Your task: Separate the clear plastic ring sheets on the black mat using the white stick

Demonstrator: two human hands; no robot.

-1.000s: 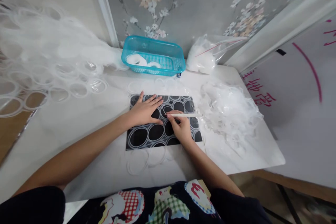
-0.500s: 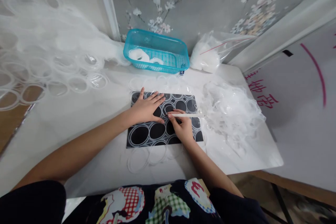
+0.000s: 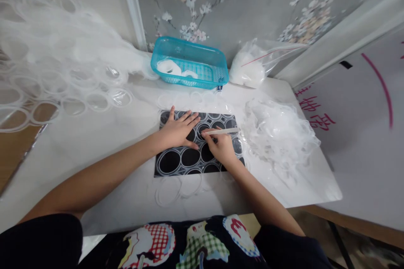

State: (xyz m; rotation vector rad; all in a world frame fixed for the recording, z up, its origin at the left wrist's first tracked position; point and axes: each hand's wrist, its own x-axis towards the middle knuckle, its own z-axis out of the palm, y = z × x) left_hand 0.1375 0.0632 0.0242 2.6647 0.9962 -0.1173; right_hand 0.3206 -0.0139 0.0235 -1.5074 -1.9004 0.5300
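At the middle of the white tabletop, near its front edge, lies a black sheet under clear rings. The left hand presses flat, fingers spread; the right hand pinches a white stick.

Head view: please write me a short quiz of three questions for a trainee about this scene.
1. True or false: the left hand lies flat on the black mat.
2. What does the right hand hold? A) scissors B) a thin white stick C) a cup
3. What colour is the basket at the wall?

Key: 1 true; 2 B; 3 turquoise blue.
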